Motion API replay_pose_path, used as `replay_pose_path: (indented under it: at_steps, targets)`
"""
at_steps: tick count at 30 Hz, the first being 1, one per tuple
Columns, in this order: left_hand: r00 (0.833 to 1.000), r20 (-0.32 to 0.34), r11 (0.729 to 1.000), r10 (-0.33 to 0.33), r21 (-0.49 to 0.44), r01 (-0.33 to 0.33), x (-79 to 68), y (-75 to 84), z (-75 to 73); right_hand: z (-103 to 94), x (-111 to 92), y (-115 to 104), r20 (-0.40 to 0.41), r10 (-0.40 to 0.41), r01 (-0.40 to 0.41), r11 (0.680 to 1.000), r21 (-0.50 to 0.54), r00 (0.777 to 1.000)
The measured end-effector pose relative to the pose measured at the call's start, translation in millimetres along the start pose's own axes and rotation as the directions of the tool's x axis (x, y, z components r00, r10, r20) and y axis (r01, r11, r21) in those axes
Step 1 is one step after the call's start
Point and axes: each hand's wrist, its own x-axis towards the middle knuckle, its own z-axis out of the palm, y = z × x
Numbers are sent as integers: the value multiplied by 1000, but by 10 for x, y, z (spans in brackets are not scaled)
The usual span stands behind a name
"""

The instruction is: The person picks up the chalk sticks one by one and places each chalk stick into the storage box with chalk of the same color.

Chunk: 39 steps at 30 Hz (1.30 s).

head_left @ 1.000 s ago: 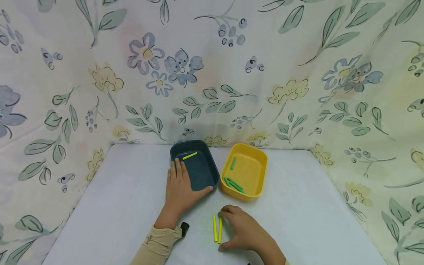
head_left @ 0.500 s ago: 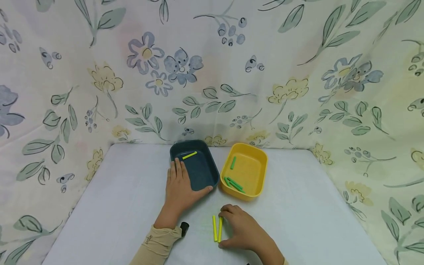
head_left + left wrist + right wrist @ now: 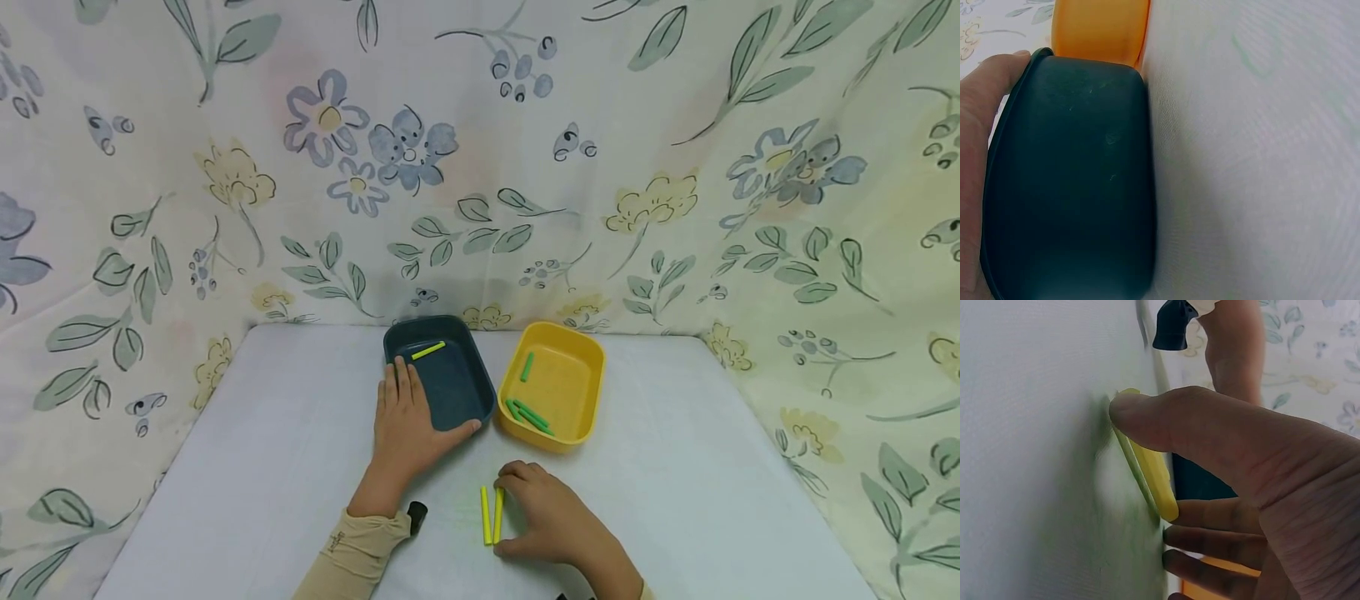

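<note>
My left hand [image 3: 405, 425] lies along the near left side of a dark blue-green tray [image 3: 471, 354], fingers straight and spread, with the thumb on its near rim. One yellow chalk-like stick [image 3: 428, 350] is inside that tray. On the white cloth in front, two more yellow sticks lie side by side, the left one [image 3: 486, 517] free. My right hand [image 3: 551, 517] pinches the right yellow stick [image 3: 1155, 478] lengthwise, thumb at the near end and fingertips at the far end. It still rests on or very near the cloth.
A yellow tray [image 3: 600, 375] with several green sticks [image 3: 532, 417] stands right beside the dark tray. A floral curtain [image 3: 480, 167] hangs behind the table [image 3: 675, 467]. A small black device [image 3: 417, 517] sits at my left wrist.
My right thumb has moved slightly up against the near end of the right yellow stick. The left hand and both trays stay in place; the head view shifts slightly.
</note>
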Motion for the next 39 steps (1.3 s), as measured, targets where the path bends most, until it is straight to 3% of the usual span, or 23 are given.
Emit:
replay_pose_path:
  at_steps: [14,27,39]
  targets:
    - [1000,8,1000,-4,17,4,-1,-12,4,-125,29,2,8,-18,18,1000,14,1000]
    - [1000,10,1000,-2,-1,2,-6,-7,-2,-240,53,30,-100,-14,14,1000,-5,995]
    - [1000,-8,1000,-1,5,1,-20,26,-19,-328,149,48,-222,-45,36,998,-41,974]
